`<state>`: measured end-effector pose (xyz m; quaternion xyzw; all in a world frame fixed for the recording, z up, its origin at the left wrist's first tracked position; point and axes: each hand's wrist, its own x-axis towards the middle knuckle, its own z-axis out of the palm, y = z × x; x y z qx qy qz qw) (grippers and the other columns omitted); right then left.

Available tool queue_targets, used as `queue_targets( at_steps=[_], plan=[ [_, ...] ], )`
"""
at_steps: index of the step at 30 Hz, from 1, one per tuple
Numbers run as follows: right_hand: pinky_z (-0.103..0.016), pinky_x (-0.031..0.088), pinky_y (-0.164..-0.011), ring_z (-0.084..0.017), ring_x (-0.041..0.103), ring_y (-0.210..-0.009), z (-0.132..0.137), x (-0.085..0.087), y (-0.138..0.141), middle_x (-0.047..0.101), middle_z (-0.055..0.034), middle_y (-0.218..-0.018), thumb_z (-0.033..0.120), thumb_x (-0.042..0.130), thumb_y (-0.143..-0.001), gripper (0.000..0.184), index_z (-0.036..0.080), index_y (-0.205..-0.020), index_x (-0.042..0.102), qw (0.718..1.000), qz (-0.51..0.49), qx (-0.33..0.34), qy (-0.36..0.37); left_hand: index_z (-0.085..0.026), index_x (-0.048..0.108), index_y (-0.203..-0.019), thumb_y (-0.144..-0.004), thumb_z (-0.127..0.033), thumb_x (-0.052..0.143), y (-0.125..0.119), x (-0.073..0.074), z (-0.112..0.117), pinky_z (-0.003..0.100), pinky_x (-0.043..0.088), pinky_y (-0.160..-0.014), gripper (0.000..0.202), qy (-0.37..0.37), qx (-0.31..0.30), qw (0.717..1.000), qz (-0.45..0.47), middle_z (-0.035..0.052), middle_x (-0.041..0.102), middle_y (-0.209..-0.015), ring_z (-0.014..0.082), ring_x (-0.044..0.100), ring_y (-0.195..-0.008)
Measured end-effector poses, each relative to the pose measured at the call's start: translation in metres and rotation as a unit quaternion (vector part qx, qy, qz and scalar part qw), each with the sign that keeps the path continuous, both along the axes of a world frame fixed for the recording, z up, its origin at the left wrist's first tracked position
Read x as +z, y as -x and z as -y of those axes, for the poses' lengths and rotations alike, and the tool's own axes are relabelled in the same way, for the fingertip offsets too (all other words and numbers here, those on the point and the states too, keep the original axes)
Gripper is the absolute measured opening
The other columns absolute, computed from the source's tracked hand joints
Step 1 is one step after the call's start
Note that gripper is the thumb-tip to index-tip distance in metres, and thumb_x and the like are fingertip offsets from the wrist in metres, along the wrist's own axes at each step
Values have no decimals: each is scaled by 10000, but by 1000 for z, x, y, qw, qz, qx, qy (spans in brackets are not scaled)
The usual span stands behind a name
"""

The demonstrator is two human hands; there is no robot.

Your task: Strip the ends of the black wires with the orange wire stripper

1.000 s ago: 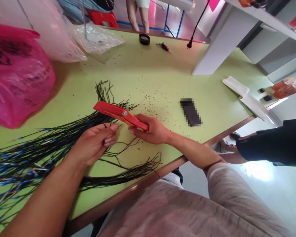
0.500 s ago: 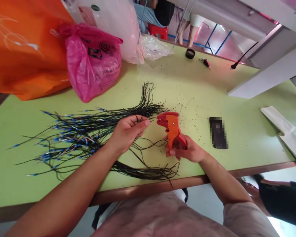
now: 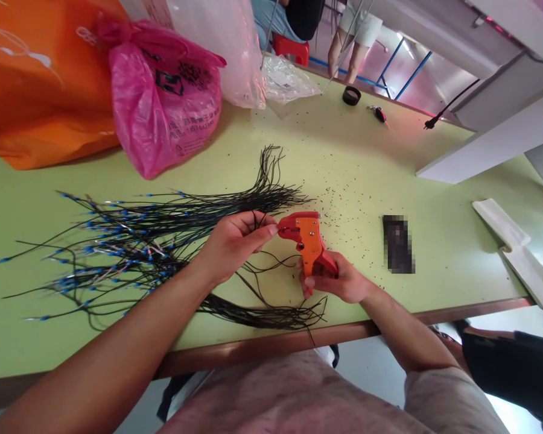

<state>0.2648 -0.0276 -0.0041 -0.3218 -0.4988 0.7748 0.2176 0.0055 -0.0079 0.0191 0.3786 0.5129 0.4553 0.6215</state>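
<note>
stripper head now meets the left fingertips

the right hand (image 3: 339,280) has brought the orange wire stripper (image 3: 308,241) leftward, closing the gap to the left hand (image 3: 235,244) pinching a black wire (image 3: 259,218).

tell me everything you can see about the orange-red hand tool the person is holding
The orange-red plastic wire stripper has a blocky head with two small metal rivets and handles below it. It stands nearly upright just above the green table, head pointing left. The right hand is closed round its handles. The left hand, pinching a thin black wire, meets the head's tip with its fingertips.
</note>
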Motion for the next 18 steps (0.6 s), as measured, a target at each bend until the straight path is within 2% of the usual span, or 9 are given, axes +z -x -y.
queue_targets(
  at_steps=[10,14,18],
  plan=[
    [-297,559,-615,-151,665,-593,1,2,3,688,15,-710,501,837,-966,402,176,-1094,638,999,22,-15,-18,-192,680,-812,-712,-420,883,2,3,2,232,278,-514,321,-27,-38,998,-33,-46,505,-611,99,388,-549],
    [-258,518,-519,-134,640,-510,3,1,6,658,32,-652,528,813,-974,399,186,-983,608,998,34,-28,-36,-195,657,-787,-730,-440,870,2,3,5,236,269,-510,329,-46,-28,998,-44,-58,483,-600,94,358,-544],
    [-224,406,-401,-104,502,-371,6,-1,8,573,79,-500,511,809,-975,404,214,-873,554,993,78,-65,-62,-199,651,-778,-743,-392,852,-1,1,9,240,268,-506,281,-44,-12,997,-60,-60,479,-587,95,349,-540]
  ],
)
